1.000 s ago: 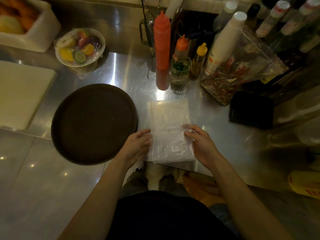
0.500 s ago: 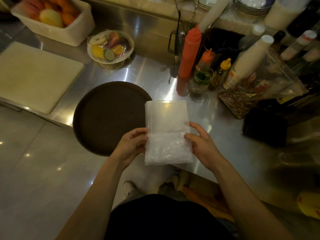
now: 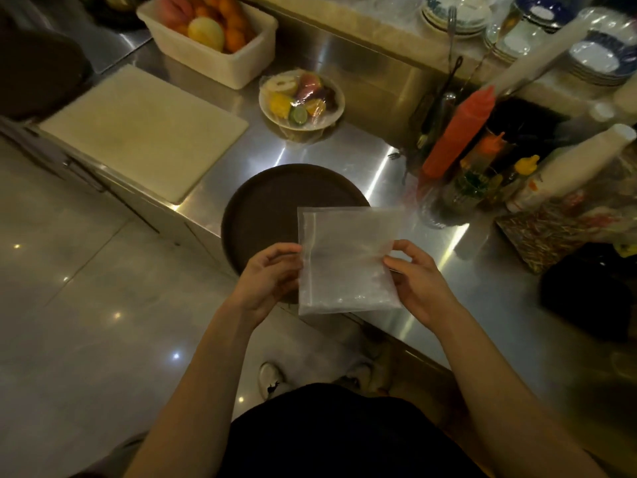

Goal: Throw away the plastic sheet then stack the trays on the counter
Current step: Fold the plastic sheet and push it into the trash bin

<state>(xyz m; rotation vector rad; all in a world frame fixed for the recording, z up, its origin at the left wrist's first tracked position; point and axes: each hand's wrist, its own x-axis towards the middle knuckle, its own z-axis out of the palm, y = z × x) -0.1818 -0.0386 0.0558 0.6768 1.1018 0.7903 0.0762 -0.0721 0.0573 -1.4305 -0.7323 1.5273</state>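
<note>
A folded clear plastic sheet (image 3: pixel 348 260) hangs in the air over the counter's front edge. My left hand (image 3: pixel 269 281) pinches its left side and my right hand (image 3: pixel 418 281) pinches its right side. Behind the sheet a round dark brown tray (image 3: pixel 265 208) lies flat on the steel counter (image 3: pixel 344 157), its near part hidden by the sheet and my left hand. Another dark round tray (image 3: pixel 38 74) shows at the far left edge.
A white cutting board (image 3: pixel 144 132) lies left of the tray. Behind are a bin of fruit (image 3: pixel 210 36) and a wrapped fruit bowl (image 3: pixel 301 98). Sauce bottles (image 3: pixel 458 132), a glass, bags and stacked plates (image 3: pixel 599 60) crowd the right. Tiled floor lies at left.
Both hands have lifted the plastic sheet off the counter and drawn it toward me. The view has swung up and left, showing more of the cutting board and fruit bin.
</note>
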